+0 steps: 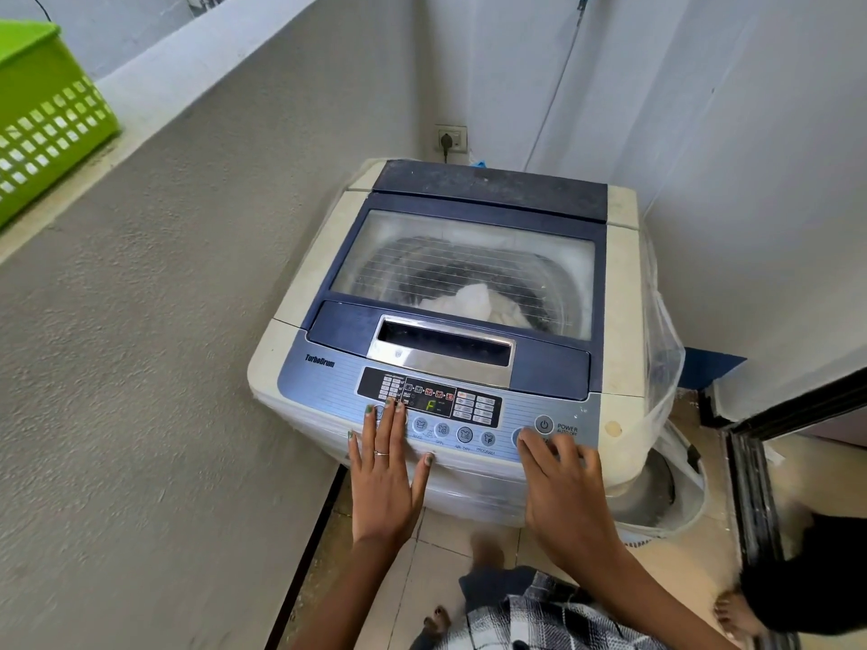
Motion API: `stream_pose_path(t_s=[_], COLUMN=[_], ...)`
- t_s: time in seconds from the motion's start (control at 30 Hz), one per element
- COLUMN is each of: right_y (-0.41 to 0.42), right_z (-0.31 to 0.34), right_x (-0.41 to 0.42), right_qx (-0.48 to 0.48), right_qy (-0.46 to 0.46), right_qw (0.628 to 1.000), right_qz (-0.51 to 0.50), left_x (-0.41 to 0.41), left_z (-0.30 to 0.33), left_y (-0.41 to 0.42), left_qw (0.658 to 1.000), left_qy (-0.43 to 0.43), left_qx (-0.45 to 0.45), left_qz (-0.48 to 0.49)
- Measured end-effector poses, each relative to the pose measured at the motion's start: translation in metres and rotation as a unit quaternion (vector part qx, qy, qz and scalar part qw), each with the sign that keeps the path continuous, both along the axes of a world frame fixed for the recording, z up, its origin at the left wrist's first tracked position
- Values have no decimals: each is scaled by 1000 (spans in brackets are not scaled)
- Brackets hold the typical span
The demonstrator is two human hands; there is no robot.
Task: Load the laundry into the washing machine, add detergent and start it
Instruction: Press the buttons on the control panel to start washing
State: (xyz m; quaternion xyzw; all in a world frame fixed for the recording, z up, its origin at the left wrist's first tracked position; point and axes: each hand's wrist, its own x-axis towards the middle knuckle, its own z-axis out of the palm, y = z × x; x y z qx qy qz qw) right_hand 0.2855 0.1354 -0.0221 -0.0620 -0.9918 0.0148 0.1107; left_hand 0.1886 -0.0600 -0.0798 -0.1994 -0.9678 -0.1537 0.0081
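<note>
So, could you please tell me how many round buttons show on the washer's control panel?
5: four round grey buttons in the lower row, the power button at right; hands may hide others.

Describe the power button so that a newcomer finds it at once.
Start at the washing machine in the corner and follow its control panel to the right end. The power button sits there, above the right hand: it alone has POWER printed beside it.

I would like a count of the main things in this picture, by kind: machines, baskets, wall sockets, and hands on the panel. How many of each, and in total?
Washing machine, lid closed: 1
Green basket on the ledge: 1
Wall socket with a plug in it: 1
Hands on the control panel: 2, the left hand and the right hand
Total: 5
</note>
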Motion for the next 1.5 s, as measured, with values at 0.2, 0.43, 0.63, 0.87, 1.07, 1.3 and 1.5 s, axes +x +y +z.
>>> stream_pose_path(t_s=[0.2,0.43,0.63,0.87,1.07,1.3,1.5], right_y=[2,10,12,13,14,15,13], right_z=[2,4,7,6,5,5,4], right_x=[1,6,3,0,-3,-7,-12], right_qx=[-21,-71,-78,-92,-98,-96,-92], right_qy=[-7,-21,-5,12,34,57,54], right_qw=[1000,997,997,996,995,994,994], right_qz=[-5,19,25,8,6,12,8], left_x=[0,1,1,1,0,0,0], left_z=[1,2,5,4,3,3,7], left_y=[0,-1,0,0,0,1,0], left_qw=[1000,1000,1000,1000,1000,1000,997], left_qy=[0,1,2,-2,-6,-5,14], left_qx=[4,-1,-4,-12,-6,7,77], left_qz=[-1,0,0,4,2,0,5])
